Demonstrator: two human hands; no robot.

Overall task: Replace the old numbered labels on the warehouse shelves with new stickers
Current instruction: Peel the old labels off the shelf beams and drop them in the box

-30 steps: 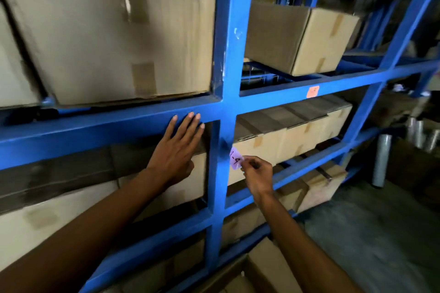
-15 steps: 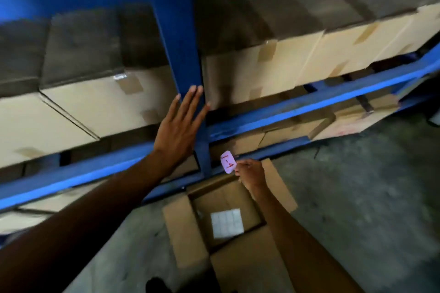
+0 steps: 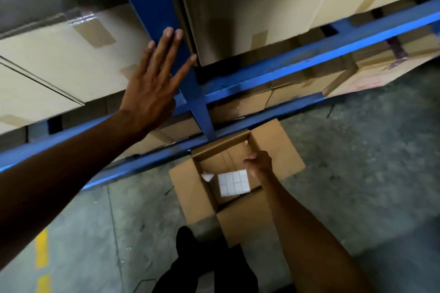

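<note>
My left hand (image 3: pixel 152 78) lies flat with fingers spread against the blue upright post (image 3: pixel 152 7) of the shelf rack. My right hand (image 3: pixel 259 162) hovers over an open cardboard box (image 3: pixel 190 197) on the floor, fingers curled together with nothing visible in them. Inside the box lies a white sheet of blank stickers (image 3: pixel 234 183). A small pale label piece (image 3: pixel 207 176) sits just left of the sheet.
Taped cardboard cartons (image 3: pixel 71 54) fill the shelf levels behind the blue beams (image 3: pixel 309 59). My dark trouser legs (image 3: pixel 204 266) stand right by the box. The concrete floor has a yellow dashed line (image 3: pixel 41 252) at the lower left.
The view tilted down from the shelf to the floor box. My right hand carried the old pink label down over the box and no longer shows it; a pale piece now lies inside.
</note>
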